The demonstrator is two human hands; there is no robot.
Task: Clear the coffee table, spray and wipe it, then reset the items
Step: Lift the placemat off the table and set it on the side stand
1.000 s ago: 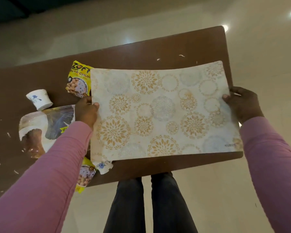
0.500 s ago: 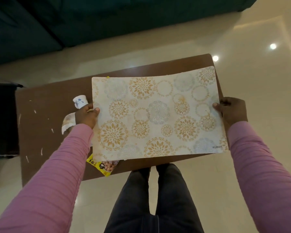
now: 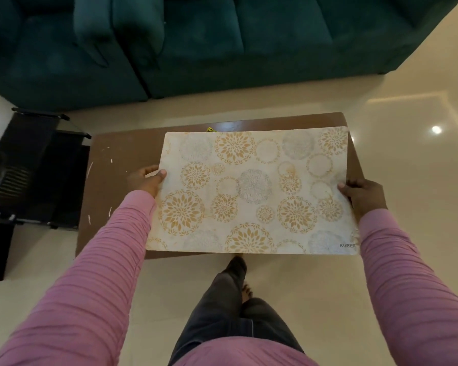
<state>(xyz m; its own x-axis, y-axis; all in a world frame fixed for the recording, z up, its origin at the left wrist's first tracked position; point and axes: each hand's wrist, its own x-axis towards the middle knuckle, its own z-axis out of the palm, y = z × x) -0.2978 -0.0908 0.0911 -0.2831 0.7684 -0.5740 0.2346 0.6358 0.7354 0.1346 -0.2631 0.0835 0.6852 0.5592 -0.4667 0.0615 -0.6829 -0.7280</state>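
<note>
Placemat (image 3: 251, 191), pinched at both short edges by the left hand (image 3: 146, 178) and right hand (image 3: 362, 194), has risen well above the coffee table (image 3: 111, 186) since a second ago, so clearing has begun, though a yellow packet (image 3: 210, 129) peeks out behind it.

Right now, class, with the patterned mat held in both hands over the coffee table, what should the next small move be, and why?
Probably carry the placemat clear of the coffee table and set it aside. The left hand and right hand each grip a short edge, holding it over the top, where white scraps and a yellow packet need clearing.
</note>
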